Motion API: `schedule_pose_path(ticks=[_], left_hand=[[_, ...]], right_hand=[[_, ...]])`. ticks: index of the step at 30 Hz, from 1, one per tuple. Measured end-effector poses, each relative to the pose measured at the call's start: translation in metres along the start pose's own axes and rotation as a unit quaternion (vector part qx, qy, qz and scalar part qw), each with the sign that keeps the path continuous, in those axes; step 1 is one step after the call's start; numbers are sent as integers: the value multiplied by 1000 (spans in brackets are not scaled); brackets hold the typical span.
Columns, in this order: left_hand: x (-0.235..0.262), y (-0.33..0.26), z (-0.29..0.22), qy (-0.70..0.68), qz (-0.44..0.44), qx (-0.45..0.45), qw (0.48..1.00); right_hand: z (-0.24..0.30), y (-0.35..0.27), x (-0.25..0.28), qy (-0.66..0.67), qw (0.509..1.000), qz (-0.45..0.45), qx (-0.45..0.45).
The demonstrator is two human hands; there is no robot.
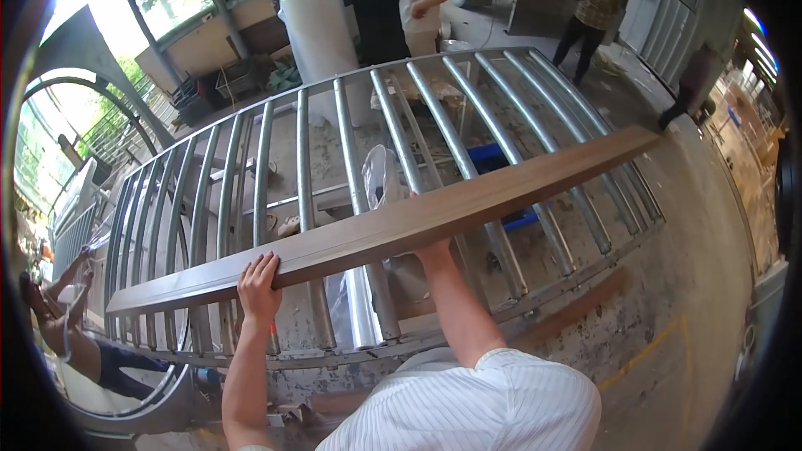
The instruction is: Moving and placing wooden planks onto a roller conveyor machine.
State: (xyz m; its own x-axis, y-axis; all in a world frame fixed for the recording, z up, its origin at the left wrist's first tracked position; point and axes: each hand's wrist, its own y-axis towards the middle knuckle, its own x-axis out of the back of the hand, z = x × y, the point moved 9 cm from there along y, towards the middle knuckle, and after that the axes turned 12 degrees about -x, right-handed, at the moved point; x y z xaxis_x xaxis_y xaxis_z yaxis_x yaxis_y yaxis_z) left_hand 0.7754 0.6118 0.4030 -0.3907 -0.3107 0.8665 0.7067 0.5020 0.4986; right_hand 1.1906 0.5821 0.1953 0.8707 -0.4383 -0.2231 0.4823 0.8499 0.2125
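I'm likely steadying the board [384,235] over bars [351,146]: left hand [260,284] gripping, fingers together; right hand [433,252], fingers mostly hidden, can't tell; shifting calls for even support.

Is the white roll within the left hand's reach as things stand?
Probably not: the left hand touches the board, and the rack lies between that hand and the roll.

The board [376,233] looks like smooth wood, the rollers [348,138] glossy metal.

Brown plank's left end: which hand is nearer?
Left. The left hand touches the plank right of that end; the right hand touches it farther right.
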Motion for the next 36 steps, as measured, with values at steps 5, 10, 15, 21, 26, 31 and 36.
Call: schedule_pose_path(ticks=[5, 10, 15, 21, 26, 31, 36], left_hand=[[-4, 6, 4, -6, 28, 21, 999], [16, 4, 19, -22, 49, 49, 997], [13, 1, 9, -35, 23, 26, 999], [-6, -18, 11, 30, 78, 12, 996], [-5, -63, 10, 71, 59, 36, 995], [-6, -75, 12, 74, 70, 49, 994], [-4, -60, 23, 104, 92, 155, 978]], right_hand=[[5, -17, -1, 406, 903, 50, -129], [61, -21, -40, 522, 802, -2, -290], [62, -44, -31, 512, 793, -18, -331], [109, -113, -12, 374, 798, -183, -435], [158, -145, -16, 20, 862, 159, -482], [237, -56, -51, -354, 917, 185, -15], [158, 33, -77, -606, 758, 240, -11]])
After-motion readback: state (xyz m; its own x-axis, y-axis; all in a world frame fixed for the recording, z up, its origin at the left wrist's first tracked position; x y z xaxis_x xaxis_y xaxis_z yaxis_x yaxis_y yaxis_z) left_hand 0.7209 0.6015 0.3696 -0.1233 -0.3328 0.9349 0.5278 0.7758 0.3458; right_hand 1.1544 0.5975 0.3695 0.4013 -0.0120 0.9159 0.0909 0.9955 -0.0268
